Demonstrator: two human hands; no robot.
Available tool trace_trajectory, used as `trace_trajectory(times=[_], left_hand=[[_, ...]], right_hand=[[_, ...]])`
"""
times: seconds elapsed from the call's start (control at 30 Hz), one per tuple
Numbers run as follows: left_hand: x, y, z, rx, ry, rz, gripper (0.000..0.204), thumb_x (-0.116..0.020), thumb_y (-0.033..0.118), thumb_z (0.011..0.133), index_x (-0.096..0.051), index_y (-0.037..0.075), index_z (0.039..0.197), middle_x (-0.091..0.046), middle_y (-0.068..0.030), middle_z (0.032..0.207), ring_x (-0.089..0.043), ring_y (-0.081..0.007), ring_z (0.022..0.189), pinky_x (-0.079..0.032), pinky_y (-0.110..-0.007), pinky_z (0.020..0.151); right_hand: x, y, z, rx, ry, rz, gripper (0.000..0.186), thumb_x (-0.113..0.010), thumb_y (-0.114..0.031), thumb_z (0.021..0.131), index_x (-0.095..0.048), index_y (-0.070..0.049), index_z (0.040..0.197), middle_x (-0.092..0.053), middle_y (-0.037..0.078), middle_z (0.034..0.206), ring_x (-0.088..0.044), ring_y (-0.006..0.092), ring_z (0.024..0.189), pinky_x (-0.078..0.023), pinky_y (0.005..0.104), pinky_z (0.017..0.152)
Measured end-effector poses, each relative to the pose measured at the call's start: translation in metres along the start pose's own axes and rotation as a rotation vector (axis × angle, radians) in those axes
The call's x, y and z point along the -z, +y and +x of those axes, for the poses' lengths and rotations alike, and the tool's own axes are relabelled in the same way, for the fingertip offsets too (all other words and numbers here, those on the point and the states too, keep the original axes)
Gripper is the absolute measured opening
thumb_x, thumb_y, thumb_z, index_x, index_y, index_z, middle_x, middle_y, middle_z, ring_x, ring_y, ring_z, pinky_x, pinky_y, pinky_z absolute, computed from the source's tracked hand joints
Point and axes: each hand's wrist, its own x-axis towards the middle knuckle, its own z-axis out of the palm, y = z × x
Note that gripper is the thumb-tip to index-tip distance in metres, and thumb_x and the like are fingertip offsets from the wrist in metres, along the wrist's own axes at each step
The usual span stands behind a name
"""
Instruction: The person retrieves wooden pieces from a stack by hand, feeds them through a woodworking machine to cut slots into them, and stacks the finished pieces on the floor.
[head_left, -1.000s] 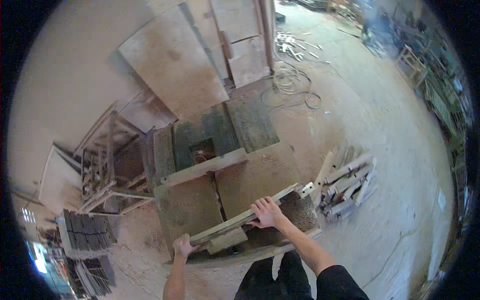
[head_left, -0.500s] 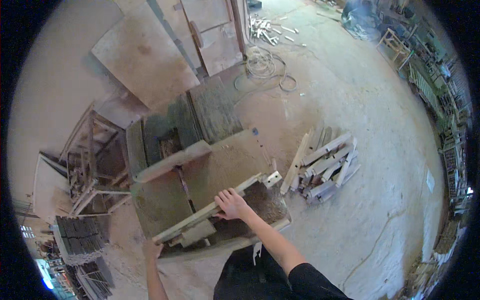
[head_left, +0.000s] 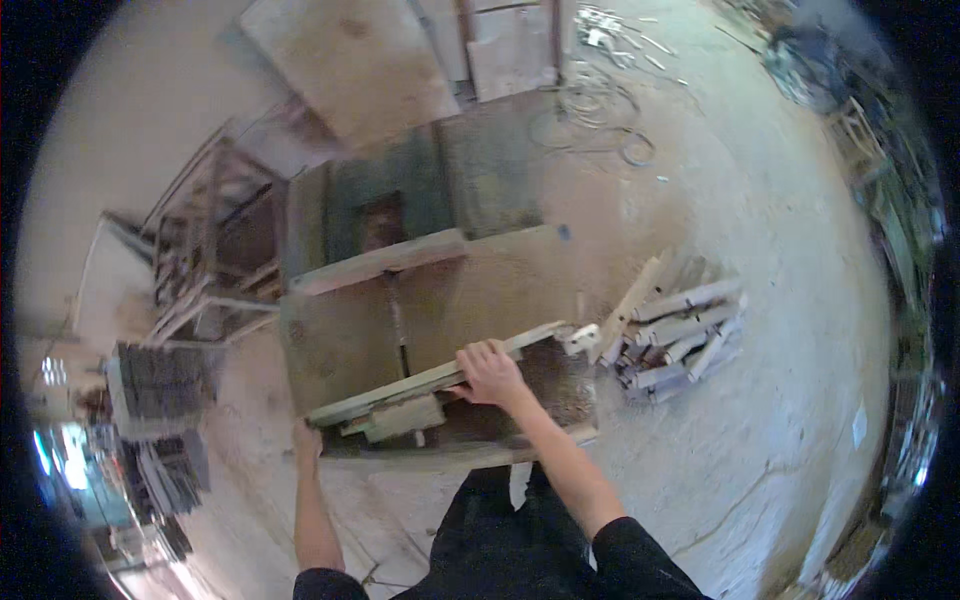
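A long wooden bar [head_left: 410, 386] lies slantwise across the near part of a dusty work table [head_left: 500, 285]. A short wood block [head_left: 405, 417] sits against its near side. My right hand [head_left: 488, 372] is closed over the bar right of its middle, fingers on top and thumb on the near side. My left hand [head_left: 307, 438] is closed at the bar's left end, its fingers partly hidden and blurred. By the right end is a small pale piece with dark holes [head_left: 581, 340]. Beyond the bar, a narrow dark slot [head_left: 399, 325] runs through the tabletop.
A wooden rail [head_left: 385, 262] crosses the table's far part, with dark boards [head_left: 490, 175] behind. On the floor to the right lies a heap of wooden pieces [head_left: 690, 320]. A coiled hose [head_left: 600, 115] lies farther back. Left stand a wooden frame [head_left: 215, 240] and stacked dark slats [head_left: 160, 385].
My view has turned and shifted, so the table appears higher and more level. Both hands keep their hold on the bar, and more of my left forearm shows.
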Motion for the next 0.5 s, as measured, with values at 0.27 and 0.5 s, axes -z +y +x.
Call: trace_trajectory(times=[0.27, 0.5], left_hand=[[-0.002, 0.027, -0.026, -0.048, 0.260, -0.346, 0.031, -0.051, 0.006, 0.085, -0.066, 0.004, 0.113, -0.068, -0.0280, 0.100, -0.064, -0.0478, 0.097, -0.050, -0.054, 0.083], [0.022, 0.008, 0.025, 0.266, 0.152, -0.452, 0.042, -0.055, 0.037, 0.093, -0.074, -0.001, 0.090, -0.071, -0.0251, 0.091, -0.067, -0.0448, 0.096, -0.053, -0.050, 0.085]], right_hand=[[0.017, 0.005, 0.006, 0.029, -0.027, -0.071, 0.064, -0.069, -0.061, 0.080, -0.059, -0.004, 0.106, -0.057, 0.014, 0.096, -0.057, 0.0343, 0.096, -0.043, 0.0491, 0.093], [0.035, -0.020, 0.049, 0.054, -0.073, -0.066, 0.066, -0.072, -0.062, 0.078, -0.059, -0.003, 0.105, -0.057, 0.015, 0.095, -0.056, 0.0359, 0.096, -0.042, 0.0498, 0.092]])
